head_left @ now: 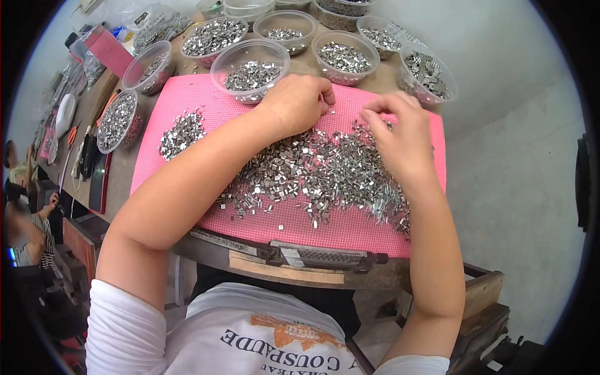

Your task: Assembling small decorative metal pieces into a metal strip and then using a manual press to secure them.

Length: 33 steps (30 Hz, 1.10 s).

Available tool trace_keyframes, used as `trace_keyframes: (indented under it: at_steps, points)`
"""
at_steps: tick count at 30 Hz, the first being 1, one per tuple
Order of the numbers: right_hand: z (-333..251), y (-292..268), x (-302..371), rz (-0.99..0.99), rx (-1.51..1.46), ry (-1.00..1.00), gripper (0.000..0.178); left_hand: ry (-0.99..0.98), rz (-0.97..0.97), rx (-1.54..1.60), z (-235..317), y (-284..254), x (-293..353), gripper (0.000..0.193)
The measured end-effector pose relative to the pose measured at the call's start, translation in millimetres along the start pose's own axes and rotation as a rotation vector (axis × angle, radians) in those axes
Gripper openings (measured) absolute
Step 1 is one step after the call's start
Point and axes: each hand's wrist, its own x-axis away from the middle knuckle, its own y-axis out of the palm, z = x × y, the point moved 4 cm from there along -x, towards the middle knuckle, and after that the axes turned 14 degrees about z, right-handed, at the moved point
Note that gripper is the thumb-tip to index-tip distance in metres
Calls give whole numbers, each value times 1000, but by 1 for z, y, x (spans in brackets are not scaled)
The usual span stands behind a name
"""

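A wide heap of small shiny metal pieces [300,165], flat squares and thin slivers, is spread over a pink textured mat [250,222]. My left hand [297,103] is at the heap's far edge, just right of a clear round tub [250,75] part-filled with metal pieces. Its fingers are curled in a pinch; anything between them is too small to make out. Over the heap's far right side is my right hand [403,137], fingers bent and closed toward the thumb. What it holds, if anything, is hidden. A smaller pile of metal bits [181,134] lies left of my left forearm.
Several clear tubs of metal pieces ring the mat's far side, including one at the right [428,75] and one at the left [117,120]. Left of the mat lie orange-handled scissors [72,136] and a dark phone-like slab [100,182]. Other people sit at far left.
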Motion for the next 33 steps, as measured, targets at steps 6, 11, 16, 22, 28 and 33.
trace_keyframes:
  at_steps: [6,11,16,22,28,33]
  points:
    - [-30,-77,52,-17,-220,365,5,193,-40,-136,6,10,-6,16]
    - [-34,-105,119,-4,-319,520,6,266,-223,-358,22,10,-17,15]
    - [-54,-100,163,-89,-197,333,11,221,-256,-418,26,9,-19,17]
    - [-70,-89,178,-64,-91,152,20,270,-223,-260,13,13,-24,10]
    - [-72,-74,181,-37,32,31,22,568,-146,-340,22,12,-18,17]
    - [-74,-69,179,-65,81,-27,25,455,-131,-406,34,6,-13,17]
